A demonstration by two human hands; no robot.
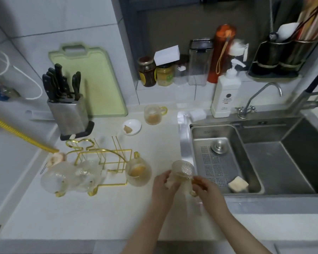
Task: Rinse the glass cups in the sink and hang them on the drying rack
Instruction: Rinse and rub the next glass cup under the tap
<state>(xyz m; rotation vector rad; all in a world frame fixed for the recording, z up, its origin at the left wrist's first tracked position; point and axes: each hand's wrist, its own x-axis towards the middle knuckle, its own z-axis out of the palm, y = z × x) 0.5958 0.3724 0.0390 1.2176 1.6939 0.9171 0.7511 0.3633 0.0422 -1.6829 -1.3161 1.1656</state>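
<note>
I hold a textured glass cup (183, 170) with a yellow handle over the counter, just left of the sink (264, 158). My left hand (163, 184) grips its body and my right hand (204, 186) grips the handle side. A gold wire drying rack (106, 158) stands to the left, with two glass cups (53, 180) (88, 175) hanging on its near side. Another cup (139, 171) with yellowish residue stands beside the rack. A further dirty cup (152, 114) sits at the back of the counter.
A perforated steel tray (220, 165) with a sponge (238, 184) lies in the sink, under a faucet (261, 96). A soap bottle (226, 92), jars, knife block (68, 110), green cutting board (92, 77) and small white dish (132, 126) line the back.
</note>
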